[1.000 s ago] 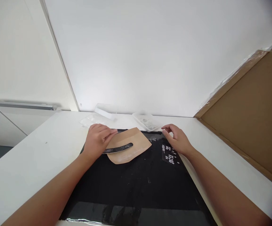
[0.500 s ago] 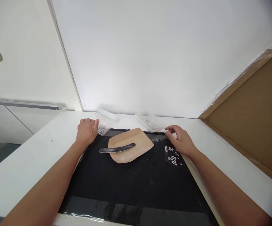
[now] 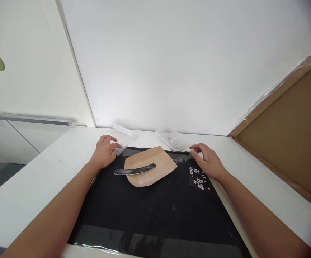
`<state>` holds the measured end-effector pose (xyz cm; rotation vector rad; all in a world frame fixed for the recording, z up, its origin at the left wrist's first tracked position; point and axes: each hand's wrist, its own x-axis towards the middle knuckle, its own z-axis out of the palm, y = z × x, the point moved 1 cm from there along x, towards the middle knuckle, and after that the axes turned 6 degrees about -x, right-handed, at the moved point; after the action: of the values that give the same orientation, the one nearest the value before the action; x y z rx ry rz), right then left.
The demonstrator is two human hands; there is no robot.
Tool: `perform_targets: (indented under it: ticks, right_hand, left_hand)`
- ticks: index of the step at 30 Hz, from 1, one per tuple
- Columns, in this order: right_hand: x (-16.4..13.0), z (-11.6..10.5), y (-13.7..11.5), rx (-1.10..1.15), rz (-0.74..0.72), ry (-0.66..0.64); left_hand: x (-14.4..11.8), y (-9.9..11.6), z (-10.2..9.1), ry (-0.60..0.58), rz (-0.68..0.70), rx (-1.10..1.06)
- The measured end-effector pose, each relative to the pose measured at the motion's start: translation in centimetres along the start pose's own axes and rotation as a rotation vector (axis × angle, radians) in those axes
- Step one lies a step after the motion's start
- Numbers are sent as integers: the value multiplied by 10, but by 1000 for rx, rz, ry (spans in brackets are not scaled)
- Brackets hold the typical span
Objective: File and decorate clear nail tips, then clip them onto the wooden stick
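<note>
My left hand (image 3: 104, 154) rests at the far left corner of the black mat (image 3: 155, 211), fingers curled loosely onto a small clear packet (image 3: 119, 147) lying there; whether they pinch it I cannot tell. My right hand (image 3: 207, 162) hovers at the mat's far right edge, fingers apart and holding nothing, just beside a dark sheet of small white marks (image 3: 198, 178). Between my hands a curved dark file (image 3: 135, 170) lies across a tan piece (image 3: 150, 170). A clear tray (image 3: 173, 139) sits behind on the white table (image 3: 37, 172).
</note>
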<state>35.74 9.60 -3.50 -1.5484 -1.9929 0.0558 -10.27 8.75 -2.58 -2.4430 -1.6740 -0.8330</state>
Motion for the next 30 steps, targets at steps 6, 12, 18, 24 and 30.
perform_targets:
  ticks: [6, 12, 18, 24, 30]
  right_hand:
    - [-1, 1, -1, -1, 29, -26]
    - [-1, 2, -1, -6, 23, -22]
    - [-1, 3, 1, -1, 33, -26]
    - [-1, 4, 3, -5, 33, -27]
    - [0, 4, 3, -14, 46, -36]
  left_hand:
    - [-1, 2, 2, -3, 16, 4]
    - [1, 5, -1, 32, 62, -11]
    - [2, 4, -2, 104, 63, 4]
    - [0, 1, 4, 45, 74, 30]
    - [-1, 2, 5, -41, 54, 81]
